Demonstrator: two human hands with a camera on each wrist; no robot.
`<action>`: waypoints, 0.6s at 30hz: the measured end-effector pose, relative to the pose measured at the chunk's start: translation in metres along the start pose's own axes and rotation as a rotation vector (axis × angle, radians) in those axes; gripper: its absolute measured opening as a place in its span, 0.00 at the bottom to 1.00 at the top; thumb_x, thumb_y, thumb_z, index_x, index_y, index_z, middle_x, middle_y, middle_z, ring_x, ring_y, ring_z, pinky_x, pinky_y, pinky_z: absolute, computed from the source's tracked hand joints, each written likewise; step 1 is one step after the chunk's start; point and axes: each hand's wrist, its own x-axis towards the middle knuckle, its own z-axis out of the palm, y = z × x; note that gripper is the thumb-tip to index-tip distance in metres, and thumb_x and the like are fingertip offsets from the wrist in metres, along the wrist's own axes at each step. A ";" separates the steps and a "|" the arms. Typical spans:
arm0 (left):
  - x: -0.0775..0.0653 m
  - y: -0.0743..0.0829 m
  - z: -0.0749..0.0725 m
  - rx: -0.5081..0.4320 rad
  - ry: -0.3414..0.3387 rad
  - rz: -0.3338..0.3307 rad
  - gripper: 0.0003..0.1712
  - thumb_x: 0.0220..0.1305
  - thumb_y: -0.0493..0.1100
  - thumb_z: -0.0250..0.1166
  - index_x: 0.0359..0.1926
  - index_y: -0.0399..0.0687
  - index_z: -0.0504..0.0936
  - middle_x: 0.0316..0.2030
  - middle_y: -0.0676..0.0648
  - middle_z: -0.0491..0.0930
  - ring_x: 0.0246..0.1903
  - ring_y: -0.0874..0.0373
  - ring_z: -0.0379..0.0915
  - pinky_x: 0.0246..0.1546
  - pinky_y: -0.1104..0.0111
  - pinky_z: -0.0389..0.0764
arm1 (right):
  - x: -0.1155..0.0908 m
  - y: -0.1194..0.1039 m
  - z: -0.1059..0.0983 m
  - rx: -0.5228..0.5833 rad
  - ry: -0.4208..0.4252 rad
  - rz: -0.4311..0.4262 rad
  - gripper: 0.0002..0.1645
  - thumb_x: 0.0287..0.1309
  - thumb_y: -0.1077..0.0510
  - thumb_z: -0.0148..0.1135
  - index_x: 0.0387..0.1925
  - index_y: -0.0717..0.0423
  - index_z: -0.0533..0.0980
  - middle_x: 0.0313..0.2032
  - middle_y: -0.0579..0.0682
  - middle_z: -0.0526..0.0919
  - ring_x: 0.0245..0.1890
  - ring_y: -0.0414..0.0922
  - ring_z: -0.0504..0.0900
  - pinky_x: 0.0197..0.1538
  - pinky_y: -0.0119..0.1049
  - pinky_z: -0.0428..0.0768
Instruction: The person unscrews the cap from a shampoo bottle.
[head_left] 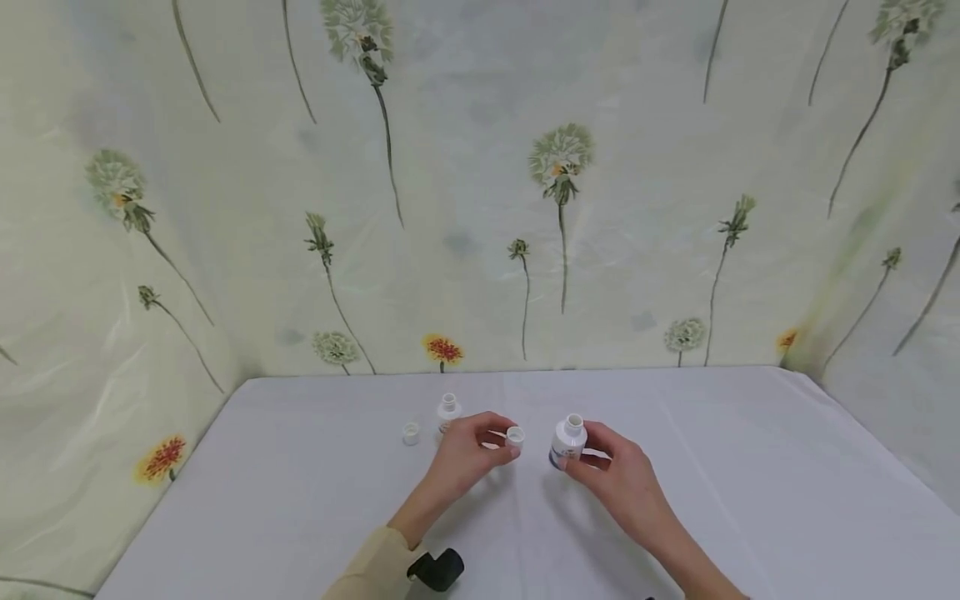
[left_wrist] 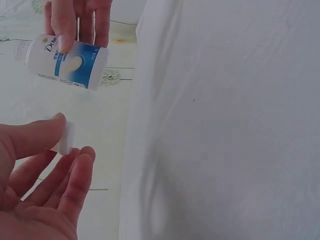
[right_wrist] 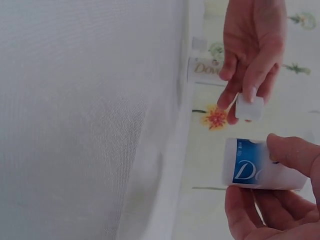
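Note:
My left hand (head_left: 474, 450) pinches a small white screw cap (head_left: 515, 437) between thumb and fingers, its hollow side facing up in the head view. To the right, my right hand (head_left: 617, 475) grips a white Dove bottle (head_left: 568, 440) with a blue label, its neck uncapped and upright. Bottle and cap are held apart, with a gap between them. The left wrist view shows the bottle's blue label (left_wrist: 77, 65) beyond the left thumb. Behind my left hand stands a second white Dove bottle (head_left: 448, 408), also uncapped, its lower part partly hidden by that hand.
Another white cap (head_left: 410, 433) lies on the white-covered table (head_left: 315, 500), left of the standing bottle. A black device (head_left: 437, 570) sits at the left wrist. A dandelion-printed cloth (head_left: 465, 183) hangs behind the table's far edge and at its sides.

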 end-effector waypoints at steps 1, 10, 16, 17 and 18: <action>0.001 0.000 0.002 0.006 0.006 -0.003 0.13 0.57 0.38 0.73 0.45 0.49 0.85 0.40 0.54 0.82 0.39 0.58 0.78 0.36 0.69 0.81 | 0.001 0.001 -0.001 -0.004 0.004 -0.001 0.33 0.52 0.59 0.74 0.61 0.54 0.75 0.52 0.56 0.82 0.46 0.51 0.84 0.47 0.38 0.82; 0.010 -0.002 0.017 0.041 0.036 -0.018 0.13 0.55 0.37 0.74 0.43 0.49 0.85 0.36 0.56 0.80 0.37 0.59 0.74 0.32 0.71 0.78 | 0.009 0.005 -0.006 -0.040 0.017 -0.007 0.32 0.54 0.59 0.73 0.61 0.55 0.74 0.53 0.57 0.81 0.48 0.53 0.84 0.48 0.39 0.82; 0.017 -0.004 0.023 0.068 0.035 -0.013 0.14 0.56 0.36 0.73 0.45 0.48 0.85 0.36 0.56 0.81 0.35 0.61 0.73 0.31 0.72 0.77 | 0.015 0.011 -0.011 -0.088 0.031 -0.008 0.31 0.56 0.59 0.71 0.61 0.56 0.74 0.53 0.56 0.81 0.51 0.53 0.82 0.49 0.39 0.81; 0.019 -0.004 0.024 0.068 0.033 -0.010 0.14 0.56 0.35 0.73 0.45 0.47 0.85 0.36 0.55 0.81 0.35 0.61 0.73 0.31 0.72 0.77 | 0.016 0.012 -0.011 -0.095 0.034 -0.007 0.31 0.56 0.59 0.70 0.61 0.56 0.73 0.54 0.57 0.81 0.52 0.53 0.81 0.50 0.40 0.81; 0.020 -0.004 0.025 0.065 0.030 -0.011 0.14 0.56 0.35 0.72 0.45 0.46 0.85 0.36 0.55 0.81 0.35 0.60 0.73 0.30 0.72 0.77 | 0.017 0.012 -0.012 -0.102 0.037 -0.008 0.31 0.56 0.59 0.70 0.62 0.57 0.73 0.54 0.57 0.81 0.52 0.53 0.81 0.50 0.40 0.81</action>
